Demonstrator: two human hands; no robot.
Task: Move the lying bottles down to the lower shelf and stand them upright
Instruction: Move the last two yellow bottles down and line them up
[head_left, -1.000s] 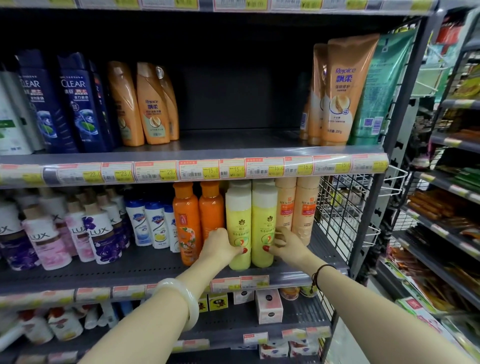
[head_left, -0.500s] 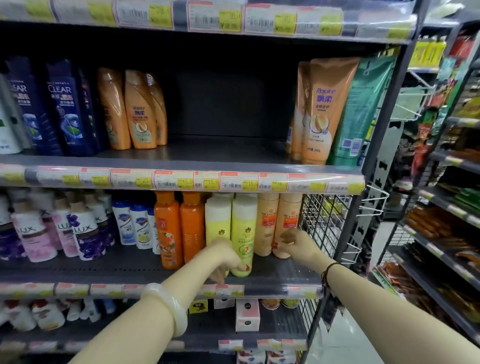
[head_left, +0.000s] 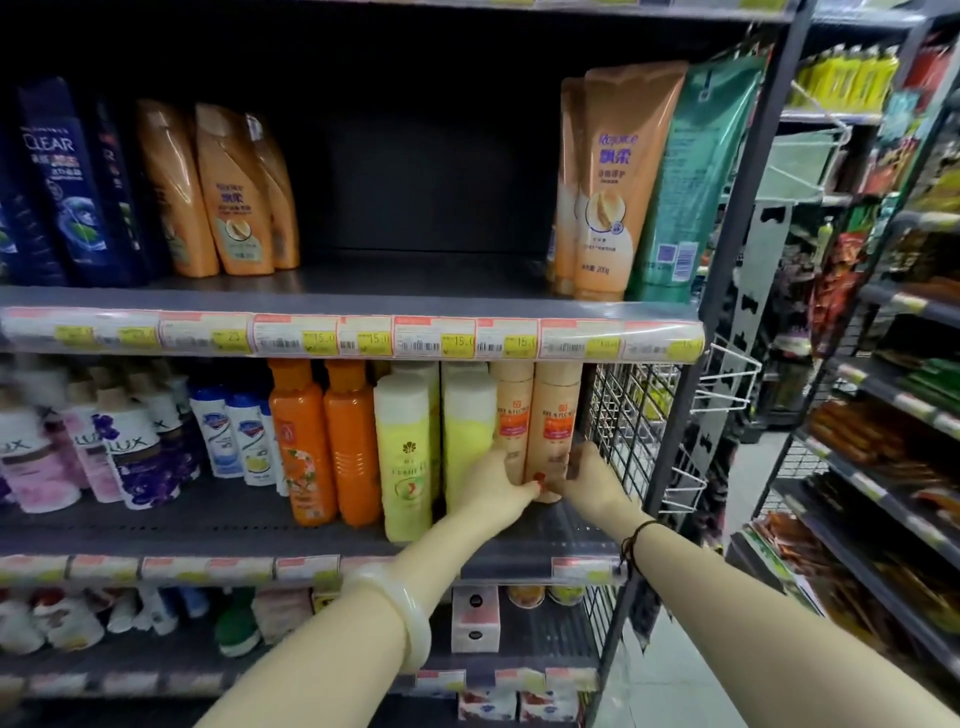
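Two tan bottles stand upright at the right end of the lower shelf (head_left: 208, 530), against the wire side panel (head_left: 631, 415). My left hand (head_left: 493, 491) wraps the base of the left tan bottle (head_left: 513, 410). The base of the right tan bottle (head_left: 557, 410) is gripped from the right side by my right hand (head_left: 592, 480). Left of them stand two yellow bottles (head_left: 402, 457) and two orange bottles (head_left: 304, 436), all upright. The upper shelf (head_left: 363, 293) shows no lying bottle in its middle gap.
The upper shelf holds dark blue shampoo bottles (head_left: 57, 176) and orange ones (head_left: 234, 192) on the left, tan tubes (head_left: 618, 176) and a green tube (head_left: 691, 182) on the right. Lux bottles (head_left: 130, 457) crowd the lower shelf's left. An aisle and more racks lie to the right.
Both hands have moved right, from the yellow bottles to the two tan bottles at the shelf's end. The view has shifted up and to the right.
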